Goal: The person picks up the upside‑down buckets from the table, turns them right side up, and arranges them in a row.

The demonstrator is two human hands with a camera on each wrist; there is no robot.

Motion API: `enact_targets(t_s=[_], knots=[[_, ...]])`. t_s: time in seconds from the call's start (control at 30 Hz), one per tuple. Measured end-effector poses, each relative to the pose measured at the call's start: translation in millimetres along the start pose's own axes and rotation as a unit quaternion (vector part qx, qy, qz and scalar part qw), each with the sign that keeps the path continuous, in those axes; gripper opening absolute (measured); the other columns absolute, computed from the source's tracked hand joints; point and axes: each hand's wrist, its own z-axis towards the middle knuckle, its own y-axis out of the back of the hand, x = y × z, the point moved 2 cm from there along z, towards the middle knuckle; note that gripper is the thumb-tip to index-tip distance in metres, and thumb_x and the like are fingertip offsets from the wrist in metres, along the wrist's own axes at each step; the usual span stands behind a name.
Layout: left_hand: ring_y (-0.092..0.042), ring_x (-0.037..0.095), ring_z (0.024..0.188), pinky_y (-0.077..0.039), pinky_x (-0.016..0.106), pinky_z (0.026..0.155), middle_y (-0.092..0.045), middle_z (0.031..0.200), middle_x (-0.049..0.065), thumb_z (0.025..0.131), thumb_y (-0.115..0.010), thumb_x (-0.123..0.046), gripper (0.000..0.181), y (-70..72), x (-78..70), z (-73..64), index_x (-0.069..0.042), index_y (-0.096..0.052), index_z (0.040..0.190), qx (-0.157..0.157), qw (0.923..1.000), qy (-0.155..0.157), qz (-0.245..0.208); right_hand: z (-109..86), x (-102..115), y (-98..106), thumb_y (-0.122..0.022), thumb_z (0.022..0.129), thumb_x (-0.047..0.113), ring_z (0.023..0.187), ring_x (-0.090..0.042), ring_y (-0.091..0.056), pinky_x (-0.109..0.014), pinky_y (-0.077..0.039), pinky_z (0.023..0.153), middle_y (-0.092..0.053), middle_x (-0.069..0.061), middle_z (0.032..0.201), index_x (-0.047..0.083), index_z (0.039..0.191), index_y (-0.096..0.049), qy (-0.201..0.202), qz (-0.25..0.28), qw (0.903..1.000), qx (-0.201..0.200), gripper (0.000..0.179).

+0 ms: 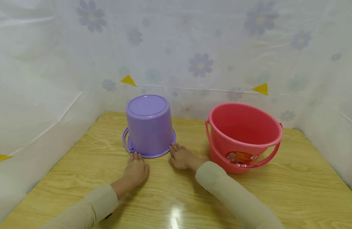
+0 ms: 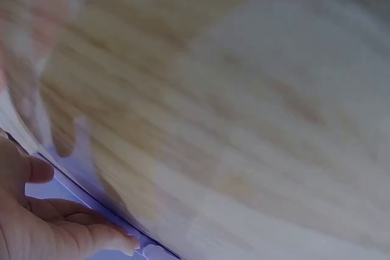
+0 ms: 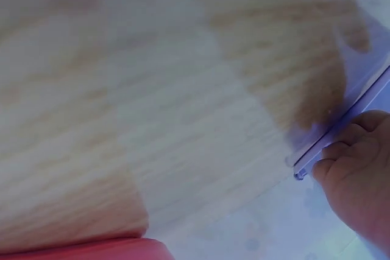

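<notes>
A purple bucket (image 1: 149, 130) stands upside down on the wooden table, its base facing up and its handle (image 1: 125, 140) out to the left. My left hand (image 1: 135, 170) lies low at the front left of the bucket's rim, fingertips right at it near the handle joint. At the front right of the same rim is my right hand (image 1: 181, 156), its fingers against the edge. In the left wrist view, fingers (image 2: 91, 229) meet the purple rim. The right wrist view has fingers (image 3: 350, 141) along the rim too.
To the right stands a red bucket (image 1: 244, 140), mouth up, its handle (image 1: 221, 156) hanging down in front beside a label. The wooden table (image 1: 87, 165) carries both buckets. Flowered white sheeting (image 1: 176, 47) with yellow triangles encloses the back and sides.
</notes>
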Motion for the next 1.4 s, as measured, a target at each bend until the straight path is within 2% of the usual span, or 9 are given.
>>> enact_targets(t_s=[0.13, 0.37, 0.47, 0.63, 0.87, 1.17, 1.4], knots=[[-0.047, 0.050, 0.118, -0.035, 0.052, 0.104, -0.050, 0.119, 0.043, 0.087, -0.045, -0.010, 0.046, -1.1, 2.6, 1.6, 0.028, -0.048, 0.113, 0.002, 0.9993, -0.017, 0.033, -2.3, 3.2, -4.2, -0.031, 0.100, 0.027, 0.142, -0.035, -0.016, -0.045, -0.016, 0.117, -0.020, -0.023, 0.151, -0.007, 0.143, -0.026, 0.010, -0.017, 0.9998, -0.008, 0.055], [-0.052, 0.048, 0.113, -0.038, 0.051, 0.099, -0.054, 0.113, 0.042, 0.086, -0.046, -0.010, 0.045, -3.8, 13.2, 5.4, 0.028, -0.050, 0.109, -0.023, 0.9973, -0.030, 0.062, -9.1, 14.2, -6.0, -0.032, 0.099, 0.024, 0.142, -0.031, -0.021, -0.042, -0.018, 0.117, -0.024, -0.021, 0.151, -0.005, 0.143, -0.027, 0.020, -0.041, 0.9990, -0.003, 0.053], [-0.053, 0.049, 0.110, -0.041, 0.051, 0.096, -0.055, 0.111, 0.041, 0.086, -0.046, -0.008, 0.043, -3.1, 18.5, 7.1, 0.028, -0.051, 0.108, -0.039, 0.9968, -0.032, 0.061, -12.1, 18.4, -6.1, -0.034, 0.098, 0.023, 0.141, -0.032, -0.023, -0.043, -0.020, 0.117, -0.025, -0.021, 0.150, -0.005, 0.142, -0.029, 0.025, -0.039, 0.9989, -0.007, 0.053], [-0.050, 0.052, 0.111, -0.041, 0.056, 0.095, -0.052, 0.114, 0.043, 0.086, -0.045, -0.006, 0.043, -2.8, 28.6, 8.8, 0.028, -0.049, 0.110, -0.040, 0.9984, -0.027, 0.030, -15.8, 24.1, -7.6, -0.035, 0.098, 0.021, 0.140, -0.032, -0.025, -0.043, -0.022, 0.116, -0.027, -0.022, 0.149, -0.006, 0.142, -0.031, 0.041, -0.034, 0.9985, -0.014, 0.052], [-0.049, 0.051, 0.111, -0.041, 0.057, 0.094, -0.053, 0.116, 0.040, 0.085, -0.046, -0.004, 0.040, -3.7, 42.2, 11.0, 0.026, -0.051, 0.110, -0.051, 0.9983, -0.029, 0.004, -19.4, 26.3, -10.1, -0.032, 0.098, 0.023, 0.142, -0.032, -0.020, -0.045, -0.020, 0.116, -0.022, -0.022, 0.151, -0.006, 0.143, -0.027, 0.057, 0.021, 0.9982, -0.003, 0.053], [-0.044, 0.053, 0.117, -0.037, 0.058, 0.099, -0.048, 0.122, 0.042, 0.088, -0.044, -0.004, 0.041, -1.7, 40.7, 8.7, 0.027, -0.048, 0.114, -0.014, 0.9992, -0.033, -0.018, -16.6, 7.3, -8.2, -0.030, 0.100, 0.027, 0.142, -0.036, -0.017, -0.044, -0.017, 0.117, -0.021, -0.023, 0.151, -0.007, 0.143, -0.025, 0.015, 0.015, 0.9998, -0.005, 0.055], [-0.046, 0.052, 0.114, -0.039, 0.058, 0.097, -0.049, 0.121, 0.041, 0.088, -0.045, -0.003, 0.039, 0.8, 38.2, 9.3, 0.026, -0.049, 0.113, -0.020, 0.9988, -0.044, -0.002, -10.3, -8.8, 0.5, -0.029, 0.101, 0.031, 0.143, -0.036, -0.012, -0.045, -0.013, 0.118, -0.017, -0.020, 0.153, -0.005, 0.145, -0.022, -0.022, 0.013, 0.9997, -0.001, 0.057]])
